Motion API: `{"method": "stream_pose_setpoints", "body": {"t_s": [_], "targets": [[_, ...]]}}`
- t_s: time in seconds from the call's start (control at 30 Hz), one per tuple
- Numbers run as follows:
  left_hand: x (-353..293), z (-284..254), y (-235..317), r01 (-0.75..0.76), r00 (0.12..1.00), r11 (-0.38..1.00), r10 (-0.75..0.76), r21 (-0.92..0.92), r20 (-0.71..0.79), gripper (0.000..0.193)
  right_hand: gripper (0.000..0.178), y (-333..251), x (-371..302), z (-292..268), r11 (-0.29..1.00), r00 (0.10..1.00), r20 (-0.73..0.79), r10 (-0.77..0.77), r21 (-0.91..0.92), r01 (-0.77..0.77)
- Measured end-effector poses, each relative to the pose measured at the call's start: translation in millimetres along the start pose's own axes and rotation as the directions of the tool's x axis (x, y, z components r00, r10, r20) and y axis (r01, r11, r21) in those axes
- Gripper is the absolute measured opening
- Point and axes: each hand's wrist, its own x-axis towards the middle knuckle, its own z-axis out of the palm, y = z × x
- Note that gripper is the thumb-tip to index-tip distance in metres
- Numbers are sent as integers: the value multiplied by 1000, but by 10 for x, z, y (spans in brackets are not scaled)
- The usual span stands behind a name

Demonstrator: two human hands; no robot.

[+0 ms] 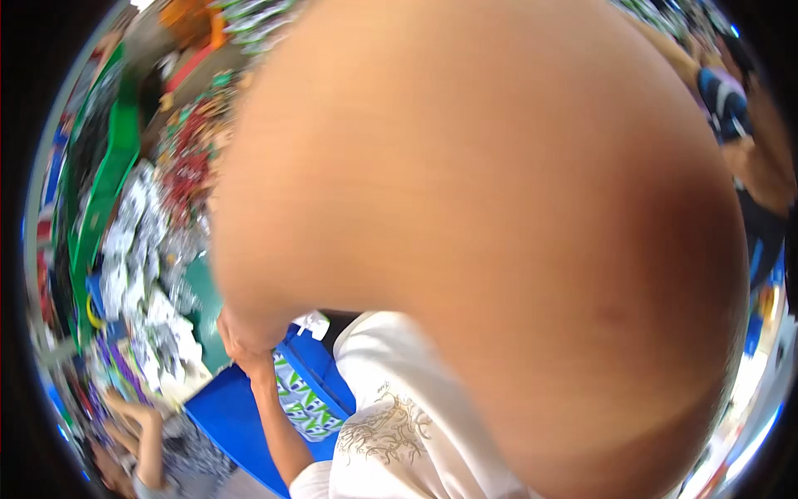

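Note:
My right arm (465, 191) is very close and blurred, covering most of the view. It bends and narrows toward my left hand (239, 343) at the lower left. My right hand (264, 326) seems to meet the left there; its fingers are hidden. The left hand's fingers are mostly hidden too, so I cannot make out what either holds. Both are at the edge of a green work surface (204, 291), above a blue bin (320, 378). Inside the bin lie printed packets (303, 407) in white, green and blue.
Silvery packets (145, 274) and red small packets (187, 170) are heaped at the left, beside a green tray wall (112, 179). A co-worker (179, 449) in grey patterned clothing works at the lower left. Another person's arm (761, 158) shows at the right rim. An orange container (187, 21) stands farther back.

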Motion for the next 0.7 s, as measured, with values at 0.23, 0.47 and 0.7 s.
{"method": "stream_pose_setpoints", "body": {"t_s": [0.23, 0.47, 0.7], "targets": [[126, 71, 417, 173, 968, 942, -216, -289, -125, 29, 11, 118, -250, 616, 973, 926, -362, 108, -150, -173], [413, 92, 680, -125, 991, 898, 94, -422, -92, 34, 23, -29, -495, 1079, 921, 616, -717, 326, 96, -377], [426, 96, 591, -329, 941, 898, 339, -292, -17, 27, 29, -126, -446, 1100, 917, 543, -782, 306, 90, -388]]}}
